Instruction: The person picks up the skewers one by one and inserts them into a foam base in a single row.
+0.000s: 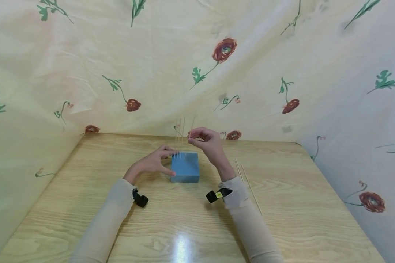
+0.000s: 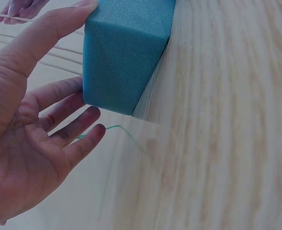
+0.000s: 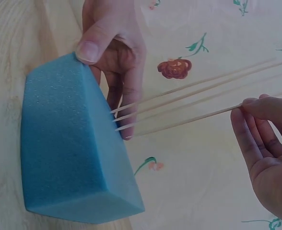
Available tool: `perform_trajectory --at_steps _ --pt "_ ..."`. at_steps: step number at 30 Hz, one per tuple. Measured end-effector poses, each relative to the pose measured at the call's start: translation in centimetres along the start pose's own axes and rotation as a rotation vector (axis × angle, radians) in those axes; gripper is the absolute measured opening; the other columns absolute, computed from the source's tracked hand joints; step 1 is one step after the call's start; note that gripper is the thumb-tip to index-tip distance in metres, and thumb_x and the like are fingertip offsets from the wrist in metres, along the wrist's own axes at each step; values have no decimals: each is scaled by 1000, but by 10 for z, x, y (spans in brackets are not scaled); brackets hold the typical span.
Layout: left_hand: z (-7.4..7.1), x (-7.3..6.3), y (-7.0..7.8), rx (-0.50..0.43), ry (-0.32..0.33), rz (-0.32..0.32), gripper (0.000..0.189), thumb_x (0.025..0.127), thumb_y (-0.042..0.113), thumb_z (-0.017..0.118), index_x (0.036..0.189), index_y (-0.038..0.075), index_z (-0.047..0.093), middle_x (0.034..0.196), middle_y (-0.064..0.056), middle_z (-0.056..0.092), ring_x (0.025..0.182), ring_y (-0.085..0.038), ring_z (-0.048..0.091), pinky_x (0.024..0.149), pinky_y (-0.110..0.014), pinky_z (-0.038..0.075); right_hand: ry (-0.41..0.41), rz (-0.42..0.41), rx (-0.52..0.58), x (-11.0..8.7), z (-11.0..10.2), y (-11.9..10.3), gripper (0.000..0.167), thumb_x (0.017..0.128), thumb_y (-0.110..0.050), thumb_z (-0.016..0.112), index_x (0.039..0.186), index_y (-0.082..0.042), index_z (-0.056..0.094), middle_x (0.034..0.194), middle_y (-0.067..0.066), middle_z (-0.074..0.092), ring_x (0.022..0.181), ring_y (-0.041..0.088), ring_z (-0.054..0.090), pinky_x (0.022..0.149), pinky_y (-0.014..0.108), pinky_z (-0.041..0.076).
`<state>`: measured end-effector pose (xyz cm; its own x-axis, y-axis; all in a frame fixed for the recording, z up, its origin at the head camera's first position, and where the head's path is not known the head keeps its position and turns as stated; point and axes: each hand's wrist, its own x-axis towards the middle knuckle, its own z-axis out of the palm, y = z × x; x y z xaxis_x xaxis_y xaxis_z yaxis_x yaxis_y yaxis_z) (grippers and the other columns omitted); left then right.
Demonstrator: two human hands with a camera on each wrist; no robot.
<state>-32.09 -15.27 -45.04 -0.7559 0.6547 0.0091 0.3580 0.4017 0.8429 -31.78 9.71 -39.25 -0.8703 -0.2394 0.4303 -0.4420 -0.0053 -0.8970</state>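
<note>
A blue foam block [image 1: 185, 166] rests on the wooden table. Several thin wooden sticks [image 3: 198, 91] stand in a row out of its top face, near its left edge. My left hand [image 1: 154, 160] holds the block from the left, thumb at the near corner and fingers at the far side. Above the block, my right hand [image 1: 208, 142] pinches another wooden stick [image 3: 189, 120] between thumb and index finger. That stick's lower tip is close to the top face, beside the standing ones; whether it touches the foam I cannot tell.
A few loose wooden sticks [image 1: 251, 190] lie on the table [image 1: 299, 219], right of my right forearm. Behind the table hangs a pale flowered cloth [image 1: 171, 73], which also runs along both sides.
</note>
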Motion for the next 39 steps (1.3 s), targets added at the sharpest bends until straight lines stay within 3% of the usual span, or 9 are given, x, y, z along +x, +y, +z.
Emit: perform_trajectory --at_steps 8,14,18,25,33,39 --pt "0 0 -1 7 -3 -8 90 83 27 87 158 11 40 145 -15 37 143 -42 35 117 -63 31 13 -20 -4 -1 8 3 21 90 4 73 109 13 69 100 14 72 89 11 69 82 28 60" --pt "2 0 -1 4 -5 -12 90 83 27 87 158 11 39 147 -15 36 144 -42 34 118 -63 29 20 -18 -19 -2 9 5 19 90 5 73 108 13 70 101 12 73 88 10 68 81 26 60" --pt "2 0 -1 18 0 -15 90 84 28 87 158 13 40 147 -14 37 141 -40 38 115 -61 33 26 -23 -29 -1 10 4 18 91 4 73 106 12 70 105 22 71 87 10 68 80 26 60" --pt "-1 0 0 32 4 -9 91 83 29 87 158 11 40 147 -14 38 138 -37 39 115 -60 34 21 -25 -29 1 12 5 20 90 5 73 107 15 69 101 15 72 87 8 68 80 25 60" --pt "-1 1 -1 39 9 10 89 83 28 87 157 9 42 143 -14 40 133 -35 41 114 -58 35 23 -20 -35 1 12 5 20 90 4 73 108 14 70 105 29 69 90 11 69 81 26 60" --pt "-1 1 -2 39 4 10 89 83 28 87 157 8 41 145 -14 39 135 -36 40 115 -59 34 18 -16 -33 0 11 6 21 91 2 73 109 13 70 105 31 68 89 13 70 81 27 60"
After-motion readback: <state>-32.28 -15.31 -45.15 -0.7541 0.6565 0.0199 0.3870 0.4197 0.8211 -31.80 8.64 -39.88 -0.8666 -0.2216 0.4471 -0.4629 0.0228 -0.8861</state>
